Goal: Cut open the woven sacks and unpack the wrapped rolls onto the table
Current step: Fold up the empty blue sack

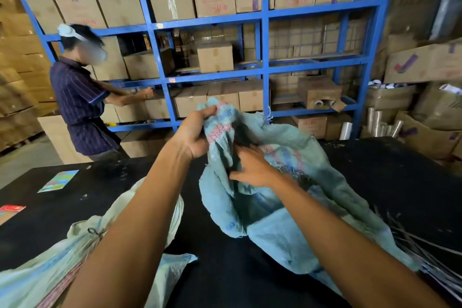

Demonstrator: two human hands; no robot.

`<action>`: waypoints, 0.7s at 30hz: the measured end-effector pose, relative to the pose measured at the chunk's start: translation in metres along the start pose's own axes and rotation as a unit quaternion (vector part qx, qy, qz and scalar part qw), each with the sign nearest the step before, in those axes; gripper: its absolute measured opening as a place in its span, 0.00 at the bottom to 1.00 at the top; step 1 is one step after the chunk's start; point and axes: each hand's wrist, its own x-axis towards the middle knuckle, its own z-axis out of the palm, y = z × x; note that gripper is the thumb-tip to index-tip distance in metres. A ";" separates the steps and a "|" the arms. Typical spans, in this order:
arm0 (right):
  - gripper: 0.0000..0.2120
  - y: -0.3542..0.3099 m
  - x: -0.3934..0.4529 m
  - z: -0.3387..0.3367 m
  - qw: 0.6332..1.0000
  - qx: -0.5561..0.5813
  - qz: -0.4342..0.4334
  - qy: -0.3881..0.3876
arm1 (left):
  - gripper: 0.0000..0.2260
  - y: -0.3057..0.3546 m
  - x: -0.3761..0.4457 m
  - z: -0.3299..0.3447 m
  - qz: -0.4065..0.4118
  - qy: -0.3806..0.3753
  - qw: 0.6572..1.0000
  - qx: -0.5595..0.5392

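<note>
Gripping the blue sack (275, 220) top — left hand (192, 132); right hand (252, 167) reaches into its mouth.

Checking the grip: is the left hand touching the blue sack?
Touching. The head view shows the left hand pinching the blue sack's bunched top edge between fingers and thumb.

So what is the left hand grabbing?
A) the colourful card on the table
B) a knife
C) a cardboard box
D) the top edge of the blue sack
D: the left hand pinches the bunched top edge of the blue woven sack, lifting it up above the black table, while the right hand is at the sack's opening.
</note>
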 end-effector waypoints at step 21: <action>0.16 0.025 -0.022 -0.019 0.900 0.402 0.104 0.131 | 0.21 -0.081 0.031 -0.034 0.083 0.041 0.970 0.226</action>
